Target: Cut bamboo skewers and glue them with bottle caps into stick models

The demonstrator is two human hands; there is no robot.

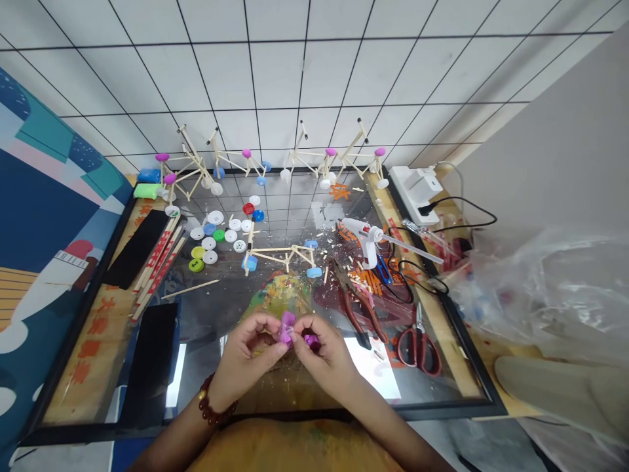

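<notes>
Between the fingertips of both hands is a soft purple lump point(287, 325) that looks like modelling clay, partly in a shiny, see-through wrapper. My left hand point(248, 357) pinches it from the left, thumb against fingers. From the right, my right hand point(328, 362) grips it with closed fingers, and a second purple bit point(311, 340) shows under those curled fingers. Just beyond my hands stands a small tricycle frame point(275, 250) of thin wooden sticks, with blue bottle caps point(315, 272) as wheels. It carries no purple piece on top.
Several stick tricycles point(307, 157) with purple seats line the wall. Bottle caps point(215, 217) lie left of centre; chopsticks point(160, 265) and black strips point(150, 360) sit farther left. To the right are a glue gun point(366, 242), pliers point(351, 295), scissors point(419, 347) and a power strip point(413, 190).
</notes>
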